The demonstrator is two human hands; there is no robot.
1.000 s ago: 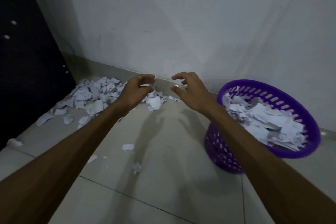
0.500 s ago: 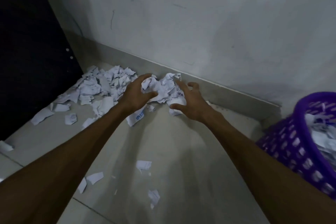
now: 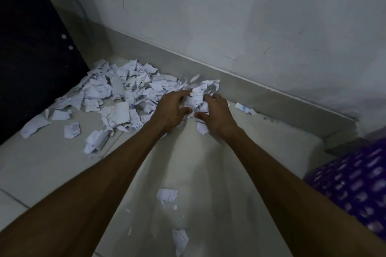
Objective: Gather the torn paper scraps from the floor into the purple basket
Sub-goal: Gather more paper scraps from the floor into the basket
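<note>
Pale floor tiles (image 3: 62, 162) are littered below a grey wall. A bunch of torn white paper scraps (image 3: 197, 100) is squeezed at frame centre between the left hand (image 3: 172, 110) and right hand (image 3: 215, 115), fingers curled round it. The purple perforated plastic basket (image 3: 355, 183) is cut off lower right, nearer the right hand; its contents are hidden.

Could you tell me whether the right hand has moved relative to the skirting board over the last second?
Yes. The right hand has gone from hovering open to the base of the skirting board, gripping a bunch of paper scraps.
</note>
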